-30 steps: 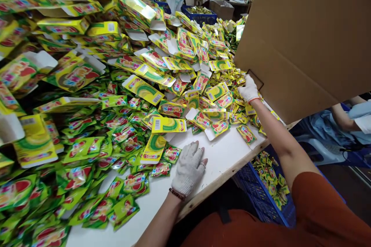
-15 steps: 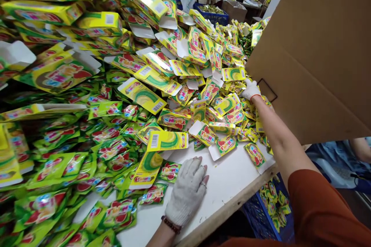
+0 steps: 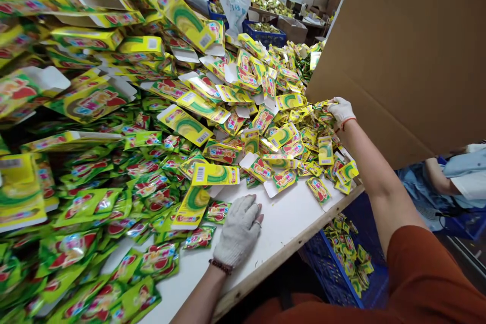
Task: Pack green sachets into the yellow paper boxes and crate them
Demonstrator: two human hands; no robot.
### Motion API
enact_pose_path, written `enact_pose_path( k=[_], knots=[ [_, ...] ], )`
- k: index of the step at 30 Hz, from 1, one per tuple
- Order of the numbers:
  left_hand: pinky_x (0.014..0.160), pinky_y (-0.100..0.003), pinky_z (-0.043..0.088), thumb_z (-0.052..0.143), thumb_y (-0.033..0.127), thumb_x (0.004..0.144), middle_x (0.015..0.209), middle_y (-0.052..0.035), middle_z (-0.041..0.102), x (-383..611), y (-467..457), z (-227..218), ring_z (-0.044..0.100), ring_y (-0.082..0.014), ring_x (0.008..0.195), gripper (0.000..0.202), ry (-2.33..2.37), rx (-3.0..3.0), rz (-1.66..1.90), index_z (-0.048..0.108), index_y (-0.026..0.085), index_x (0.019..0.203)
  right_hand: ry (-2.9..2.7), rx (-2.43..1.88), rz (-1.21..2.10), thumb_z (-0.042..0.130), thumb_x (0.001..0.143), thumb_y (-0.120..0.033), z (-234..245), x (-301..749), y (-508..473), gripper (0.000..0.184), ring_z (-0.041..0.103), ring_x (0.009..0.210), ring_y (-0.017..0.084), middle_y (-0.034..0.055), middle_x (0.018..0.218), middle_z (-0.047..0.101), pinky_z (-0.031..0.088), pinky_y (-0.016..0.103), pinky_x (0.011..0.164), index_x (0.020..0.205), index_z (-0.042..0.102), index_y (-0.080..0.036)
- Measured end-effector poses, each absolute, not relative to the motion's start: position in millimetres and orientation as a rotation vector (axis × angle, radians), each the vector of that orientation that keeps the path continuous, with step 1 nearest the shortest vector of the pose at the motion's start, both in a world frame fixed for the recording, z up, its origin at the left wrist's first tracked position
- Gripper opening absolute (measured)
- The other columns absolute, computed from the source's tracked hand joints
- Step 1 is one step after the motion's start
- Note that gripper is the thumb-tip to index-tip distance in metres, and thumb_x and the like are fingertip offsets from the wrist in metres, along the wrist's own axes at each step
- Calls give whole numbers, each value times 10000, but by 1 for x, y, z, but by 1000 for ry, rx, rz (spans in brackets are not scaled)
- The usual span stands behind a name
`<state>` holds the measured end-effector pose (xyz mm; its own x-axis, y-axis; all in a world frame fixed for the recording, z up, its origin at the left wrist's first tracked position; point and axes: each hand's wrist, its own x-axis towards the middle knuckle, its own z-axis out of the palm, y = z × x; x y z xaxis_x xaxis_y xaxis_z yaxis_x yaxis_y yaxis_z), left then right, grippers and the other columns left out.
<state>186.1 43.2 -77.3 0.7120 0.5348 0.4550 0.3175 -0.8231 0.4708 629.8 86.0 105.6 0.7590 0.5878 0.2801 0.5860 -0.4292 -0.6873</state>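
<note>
My left hand (image 3: 239,233), in a white knit glove with bare fingertips, lies flat and open on the white tabletop (image 3: 281,223). Beside its fingers are a green candy packet (image 3: 217,211) and a yellow carton (image 3: 191,208). Farther off, my right hand (image 3: 341,111), gloved too, has its fingers curled at the small yellow packets (image 3: 317,116) heaped by the cardboard. It appears to grip some of them; its fingertips are partly hidden. Flattened and open-ended yellow cartons (image 3: 186,124) lie across the middle, over a spread of green packets (image 3: 87,207).
A large brown cardboard sheet (image 3: 402,55) stands at the right, beyond my right arm. Below the table's wooden edge (image 3: 288,248), a blue crate (image 3: 322,263) holds yellow packets. Another person's arm (image 3: 436,176) shows at far right. Stacked cartons (image 3: 87,38) rise at left.
My right hand has drawn back to the right from the heap, and some yellow packets have shifted toward the table edge. The view has turned slightly; my left hand remains flat.
</note>
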Motion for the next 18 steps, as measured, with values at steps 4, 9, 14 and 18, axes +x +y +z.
enact_pose_path(
  k=[4, 9, 14, 18],
  knots=[
    [1034, -486, 486, 535, 312, 940, 1226, -130, 655, 183, 47, -84, 590, -283, 1171, 244, 646, 2470, 869, 665, 191, 1106, -805, -1819, 287, 676, 605, -268, 120, 583, 42, 230, 500, 566, 106, -45, 627, 513, 436, 232, 535, 762, 524, -198],
    [1107, -511, 432, 372, 597, 966, 1420, -184, 535, 176, 50, -94, 525, -313, 1311, 675, 675, 2178, 875, 378, 162, 1482, -1151, -1681, 669, 802, 555, -332, 95, 483, 1, 334, 553, 645, 123, -9, 744, 601, 494, 255, 599, 766, 591, -182],
    [1125, -513, 411, 270, 706, 935, 1480, -206, 457, 171, 51, -94, 498, -316, 1343, 801, 707, 1936, 1079, 299, 162, 1521, -1553, -1484, 951, 839, 574, -316, 66, 409, 9, 473, 638, 969, 199, 61, 1084, 660, 550, 300, 809, 998, 671, -190],
    [1106, -526, 433, 435, 602, 939, 1422, -180, 525, 172, 52, -91, 530, -318, 1309, 664, 904, 1885, 1110, 407, 181, 1452, -1472, -1551, 724, 745, 688, -305, 65, 437, 34, 550, 637, 1070, 216, 86, 1177, 656, 540, 361, 925, 1205, 609, -176]
  ],
)
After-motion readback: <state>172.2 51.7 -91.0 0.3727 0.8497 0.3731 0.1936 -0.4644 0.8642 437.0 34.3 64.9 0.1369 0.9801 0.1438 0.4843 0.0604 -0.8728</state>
